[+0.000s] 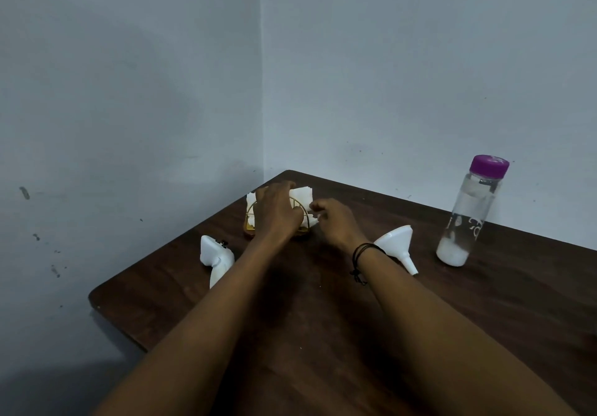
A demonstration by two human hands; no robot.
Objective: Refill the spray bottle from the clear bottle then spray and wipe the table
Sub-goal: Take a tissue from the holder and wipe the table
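Spray bottle (215, 260) half behind forearm

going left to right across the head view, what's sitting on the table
spray bottle → napkin holder with the left hand on it → right hand pinching a napkin → funnel → clear bottle
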